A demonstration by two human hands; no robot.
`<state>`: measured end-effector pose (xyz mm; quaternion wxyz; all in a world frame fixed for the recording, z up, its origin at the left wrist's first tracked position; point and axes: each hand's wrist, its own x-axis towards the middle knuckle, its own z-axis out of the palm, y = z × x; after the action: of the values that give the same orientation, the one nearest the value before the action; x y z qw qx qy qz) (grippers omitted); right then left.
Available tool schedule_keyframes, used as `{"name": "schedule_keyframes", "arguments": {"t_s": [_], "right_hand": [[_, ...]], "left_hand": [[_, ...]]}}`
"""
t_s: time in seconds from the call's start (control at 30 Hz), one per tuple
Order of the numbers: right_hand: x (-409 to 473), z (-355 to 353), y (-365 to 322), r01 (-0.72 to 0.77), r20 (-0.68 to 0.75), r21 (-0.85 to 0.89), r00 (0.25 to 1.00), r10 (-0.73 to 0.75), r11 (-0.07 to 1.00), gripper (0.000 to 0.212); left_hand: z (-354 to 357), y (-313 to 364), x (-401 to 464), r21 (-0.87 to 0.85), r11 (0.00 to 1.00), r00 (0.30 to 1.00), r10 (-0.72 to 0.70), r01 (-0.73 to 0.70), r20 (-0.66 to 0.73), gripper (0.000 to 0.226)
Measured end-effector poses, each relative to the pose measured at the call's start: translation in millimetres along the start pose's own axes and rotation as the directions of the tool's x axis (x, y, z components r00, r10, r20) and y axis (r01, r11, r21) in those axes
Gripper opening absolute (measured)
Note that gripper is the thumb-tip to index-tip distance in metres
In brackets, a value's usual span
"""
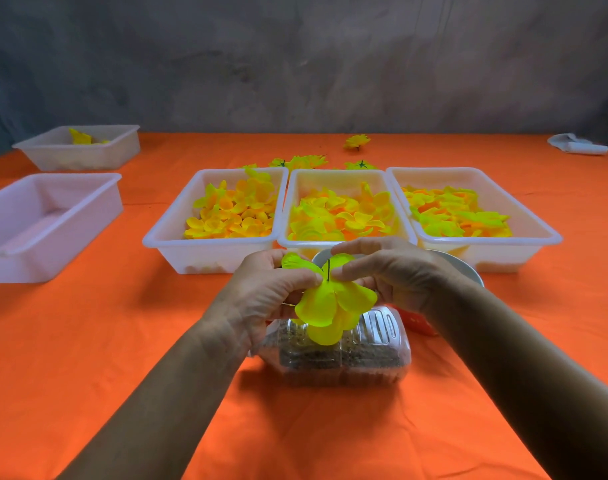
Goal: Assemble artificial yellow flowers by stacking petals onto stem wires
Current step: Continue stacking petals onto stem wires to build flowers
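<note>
A yellow petal layer (333, 303) sits on a thin dark stem wire (328, 269) that pokes up through its middle. My left hand (264, 292) pinches the petals at the wire from the left. My right hand (389, 271) holds them from the right, thumb and forefinger near the wire tip. Three white trays hold loose yellow petals: left tray (164, 237), middle tray (337, 173), right tray (544, 233). The lower part of the wire is hidden by petals and fingers.
A clear plastic container (375, 355) with brownish contents lies under my hands. A white bowl (468, 271) and a red object (420, 323) sit behind my right hand. Two more trays (4, 216) (122, 133) stand at left. Finished flowers (357, 141) lie behind the trays.
</note>
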<state>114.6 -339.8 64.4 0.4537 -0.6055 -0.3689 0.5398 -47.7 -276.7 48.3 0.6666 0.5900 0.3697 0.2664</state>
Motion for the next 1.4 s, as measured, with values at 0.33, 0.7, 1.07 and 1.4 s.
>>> {"name": "schedule_keyframes", "arguments": {"t_s": [0.33,0.7,1.07,1.4], "right_hand": [[-1.8,2.4,5.3,0.032,-0.101,-0.127,0.994,-0.045,0.991,0.033],[-4.4,2.0,10.6,0.067,-0.088,-0.157,0.993,-0.081,0.985,0.027],[1.3,2.2,6.5,0.051,-0.066,-0.097,0.996,-0.057,0.994,0.042],[1.2,2.5,7.0,0.049,-0.042,-0.078,0.998,-0.052,0.996,0.034]], "left_hand": [[0.7,-1.7,-0.7,0.009,1.0,1.0,-0.006,0.006,-0.021,0.029],[1.7,-3.1,-2.4,0.001,1.0,0.999,-0.012,0.012,-0.045,0.026],[1.5,-1.6,-1.1,0.045,0.999,0.999,-0.013,0.015,-0.045,0.031],[-2.6,0.3,4.2,0.071,0.997,0.999,-0.023,0.025,-0.025,0.033]]}}
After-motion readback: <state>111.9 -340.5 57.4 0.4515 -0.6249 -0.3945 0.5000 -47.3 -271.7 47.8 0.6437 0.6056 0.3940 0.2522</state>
